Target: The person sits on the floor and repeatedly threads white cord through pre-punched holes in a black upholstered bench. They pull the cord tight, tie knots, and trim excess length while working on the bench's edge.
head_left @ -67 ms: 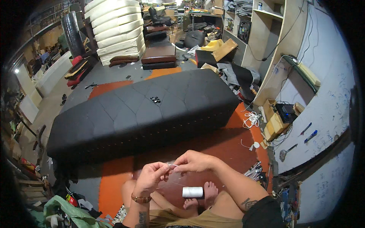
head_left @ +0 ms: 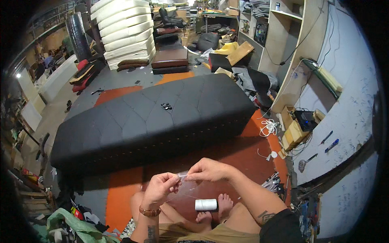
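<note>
Thread (head_left: 183, 175) pinched between left hand (head_left: 163, 186) and right hand (head_left: 207, 170), above a white spool (head_left: 206, 205).

At lower left, crumpled green sheeting (head_left: 77, 227); then a black padded bench (head_left: 150, 121), bearing a small heap of dark pieces (head_left: 166, 106). Between bench and lap, over the red-brown mat (head_left: 243, 158), left thumb and forefinger pressed together on the thread; lower down, the spool lying on its side beside bare feet (head_left: 225, 202); right fingertips squeezed likewise on the thread, near the left ones. Farther right, open shelves (head_left: 287, 15) holding folded grey cloth (head_left: 260, 9) and a small can (head_left: 277, 6); below, loosely coiled white cord (head_left: 268, 128) near a wooden box (head_left: 286, 116), contents too small to tell.
</note>
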The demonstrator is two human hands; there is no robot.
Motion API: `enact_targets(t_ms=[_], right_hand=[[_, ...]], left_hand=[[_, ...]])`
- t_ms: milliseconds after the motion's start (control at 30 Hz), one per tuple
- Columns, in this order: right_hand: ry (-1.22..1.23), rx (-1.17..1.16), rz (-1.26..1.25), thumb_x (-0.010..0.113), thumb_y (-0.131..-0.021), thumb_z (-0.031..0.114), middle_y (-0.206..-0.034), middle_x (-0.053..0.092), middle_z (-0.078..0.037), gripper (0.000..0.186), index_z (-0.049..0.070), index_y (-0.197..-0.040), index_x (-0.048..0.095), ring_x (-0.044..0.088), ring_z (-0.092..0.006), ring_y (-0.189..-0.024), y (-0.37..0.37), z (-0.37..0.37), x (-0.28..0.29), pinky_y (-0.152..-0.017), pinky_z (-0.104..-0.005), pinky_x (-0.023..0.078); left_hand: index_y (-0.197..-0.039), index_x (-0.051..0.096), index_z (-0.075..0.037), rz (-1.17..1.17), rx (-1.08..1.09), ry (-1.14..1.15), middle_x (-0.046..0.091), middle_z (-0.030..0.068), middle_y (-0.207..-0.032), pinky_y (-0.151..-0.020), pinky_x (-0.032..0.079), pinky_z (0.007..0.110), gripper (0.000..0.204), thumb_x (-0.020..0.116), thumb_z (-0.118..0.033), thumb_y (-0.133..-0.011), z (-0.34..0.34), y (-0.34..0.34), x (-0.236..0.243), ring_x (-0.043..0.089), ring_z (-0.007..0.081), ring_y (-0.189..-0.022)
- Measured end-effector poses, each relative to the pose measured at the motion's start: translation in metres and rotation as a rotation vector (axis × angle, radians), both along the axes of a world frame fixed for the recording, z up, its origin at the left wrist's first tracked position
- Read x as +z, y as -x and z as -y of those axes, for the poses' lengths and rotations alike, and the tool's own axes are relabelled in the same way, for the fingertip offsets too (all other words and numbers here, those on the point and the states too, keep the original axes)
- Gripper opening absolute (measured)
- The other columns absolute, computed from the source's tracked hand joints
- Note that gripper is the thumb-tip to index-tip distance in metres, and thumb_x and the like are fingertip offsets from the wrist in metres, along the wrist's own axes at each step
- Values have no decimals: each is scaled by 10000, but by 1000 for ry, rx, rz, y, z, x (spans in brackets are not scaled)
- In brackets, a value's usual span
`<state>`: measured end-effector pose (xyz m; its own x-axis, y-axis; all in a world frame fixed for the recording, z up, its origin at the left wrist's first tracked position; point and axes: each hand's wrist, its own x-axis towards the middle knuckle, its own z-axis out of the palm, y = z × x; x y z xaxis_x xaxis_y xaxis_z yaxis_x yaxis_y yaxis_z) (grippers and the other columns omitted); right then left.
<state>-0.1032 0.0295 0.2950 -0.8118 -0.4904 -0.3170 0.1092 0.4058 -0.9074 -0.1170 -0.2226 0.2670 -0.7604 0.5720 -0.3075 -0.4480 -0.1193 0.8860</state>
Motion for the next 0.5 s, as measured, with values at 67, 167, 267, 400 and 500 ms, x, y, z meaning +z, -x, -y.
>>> enact_targets(t_ms=[67, 167, 267, 400, 500], right_hand=[[100, -83, 21, 671, -1000, 340, -913, 740, -55, 341, 37, -1119, 770, 666, -121, -781, -3, -5, 12, -700, -330, 565], [126, -137, -12, 664, -1005, 310, -953, 755, -52, 319, 30, -1114, 770, 674, -122, -847, -4, -7, 28, -771, -327, 563], [139, -207, -127, 665, -1001, 283, -975, 768, -62, 301, 19, -1103, 769, 680, -128, -881, -1, -8, 27, -826, -325, 555], [87, -277, -209, 677, -991, 259, -966, 776, -66, 281, 10, -1081, 771, 680, -128, -889, 10, -16, 21, -841, -323, 547], [73, -308, -231, 684, -985, 250, -953, 776, -66, 269, 12, -1073, 773, 675, -122, -883, 11, -16, 19, -828, -321, 545]], left_hand=[[-963, 724, 18, -40, -15, 49, 704, 46, -841, -634, 494, 227, 176, 682, -147, -1006, 6, -1, 1, 580, 81, -663], [-980, 733, 26, -173, -32, 89, 709, 48, -840, -634, 507, 236, 159, 683, -122, -1001, 2, -6, 5, 603, 84, -676], [-1001, 741, 30, -315, -1, 108, 720, 51, -846, -631, 521, 241, 148, 686, -107, -996, -13, -10, 8, 630, 86, -699], [-1014, 750, 26, -421, 60, 150, 736, 50, -844, -626, 532, 235, 142, 692, -101, -988, -24, -5, 1, 650, 86, -699], [-992, 753, 21, -498, 90, 179, 739, 46, -832, -631, 548, 237, 127, 693, -90, -979, -25, -7, -6, 661, 87, -693]])
